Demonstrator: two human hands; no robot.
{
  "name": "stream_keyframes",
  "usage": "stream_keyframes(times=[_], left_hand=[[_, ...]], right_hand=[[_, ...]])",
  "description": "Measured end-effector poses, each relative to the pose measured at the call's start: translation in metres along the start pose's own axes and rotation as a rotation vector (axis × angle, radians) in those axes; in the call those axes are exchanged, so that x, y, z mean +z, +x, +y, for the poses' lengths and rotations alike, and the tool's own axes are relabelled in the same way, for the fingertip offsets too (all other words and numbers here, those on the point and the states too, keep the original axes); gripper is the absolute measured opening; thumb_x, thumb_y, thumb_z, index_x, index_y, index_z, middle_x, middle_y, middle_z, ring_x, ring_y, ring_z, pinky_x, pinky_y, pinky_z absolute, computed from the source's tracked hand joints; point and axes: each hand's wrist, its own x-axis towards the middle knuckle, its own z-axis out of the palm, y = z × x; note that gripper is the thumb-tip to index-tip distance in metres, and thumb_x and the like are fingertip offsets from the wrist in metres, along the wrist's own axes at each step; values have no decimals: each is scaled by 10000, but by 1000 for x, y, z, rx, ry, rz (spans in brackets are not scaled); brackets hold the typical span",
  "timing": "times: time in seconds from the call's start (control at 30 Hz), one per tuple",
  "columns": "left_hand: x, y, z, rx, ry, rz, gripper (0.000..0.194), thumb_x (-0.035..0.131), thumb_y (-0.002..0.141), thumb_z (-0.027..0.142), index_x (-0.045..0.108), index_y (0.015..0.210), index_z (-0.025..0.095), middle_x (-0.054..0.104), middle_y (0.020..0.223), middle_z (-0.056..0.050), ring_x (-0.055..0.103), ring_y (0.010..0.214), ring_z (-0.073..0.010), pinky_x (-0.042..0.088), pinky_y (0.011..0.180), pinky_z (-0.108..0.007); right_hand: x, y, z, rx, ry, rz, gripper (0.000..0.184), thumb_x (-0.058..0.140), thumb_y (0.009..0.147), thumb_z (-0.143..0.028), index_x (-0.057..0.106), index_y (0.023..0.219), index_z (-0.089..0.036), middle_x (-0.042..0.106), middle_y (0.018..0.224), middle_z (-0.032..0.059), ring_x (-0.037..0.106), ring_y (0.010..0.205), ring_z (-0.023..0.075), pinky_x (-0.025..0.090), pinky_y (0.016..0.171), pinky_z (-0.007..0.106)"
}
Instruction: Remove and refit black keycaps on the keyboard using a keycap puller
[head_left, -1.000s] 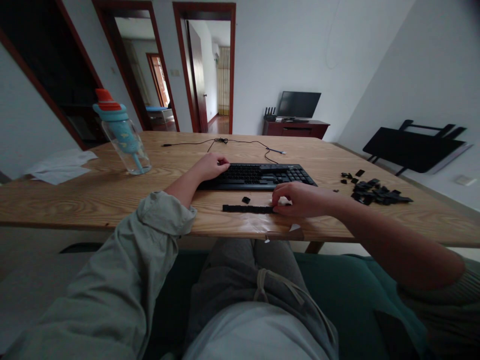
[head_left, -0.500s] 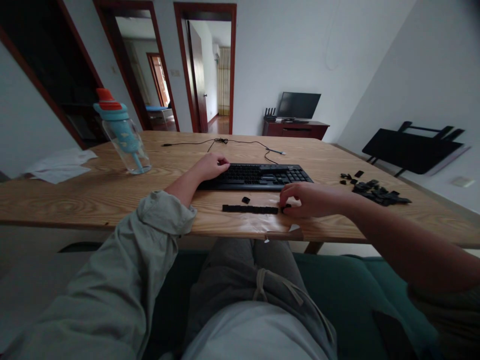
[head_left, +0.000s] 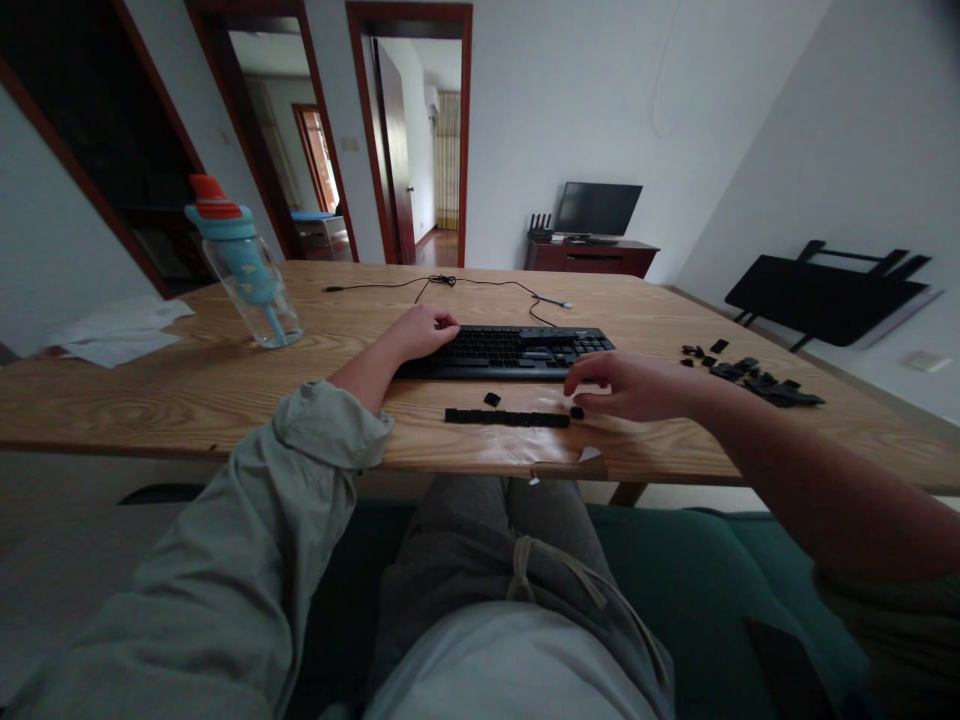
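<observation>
The right hand [head_left: 634,385] hovers low over the near edge of the wooden table [head_left: 150,385], palm down, fingers loosely spread and holding nothing; its fingertips sit just above a single black keycap [head_left: 577,412]. That keycap lies at the right end of a row of keycaps [head_left: 504,418], a straight dark strip set edge to edge along the table front, with a loose keycap [head_left: 492,399] just behind the row. The left hand [head_left: 425,331] rests on the left end of the black keyboard [head_left: 517,352], fingers curled over its corner; whether it grips the edge or only lies on it I cannot tell.

The keyboard sits just behind the row, long side toward the person, and its cable [head_left: 450,284] trails away across the far half of the table. Its right end is partly covered by the right hand. Well to the right lies a pile of keycaps [head_left: 757,381], black and jumbled, too small to count.

At the left stands a clear bottle [head_left: 244,265] with a blue and orange top, and beyond it some white paper [head_left: 120,332]. The light is dim; no legend on any key or keycap can be read, and no brand shows on the keyboard or bottle.
</observation>
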Motion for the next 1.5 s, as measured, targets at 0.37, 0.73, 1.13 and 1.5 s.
stream_keyframes(times=[0.37,0.73,1.13,1.5], left_hand=[[1,0,-2,-1,-1,0,265,600,832,354,778,918,178,774,907,-74,666,822,-200,499,789,-316],[0,0,-1,0,-6,6,281,597,838,353,780,922,157,769,901,-85,664,810,-201,489,768,-313],[0,0,0,6,7,-4,254,600,838,333,778,914,168,766,902,-78,660,825,-200,490,780,-311],[1,1,-4,20,2,-9,269,595,839,327,778,936,155,766,905,-81,658,820,-200,494,790,-315]], right_hand=[[12,-7,-2,85,-115,-66,246,650,829,-396,804,961,-257,786,977,60,704,807,228,516,698,312],[8,-4,7,25,-32,-66,329,543,916,-386,814,1011,-225,783,1012,80,698,835,218,513,739,306],[2,-21,-8,62,14,-129,349,632,837,-445,787,1079,-249,765,941,48,659,726,183,463,644,283],[7,-20,7,162,-43,-114,262,660,809,-424,760,975,-248,746,891,43,645,728,188,434,634,287]])
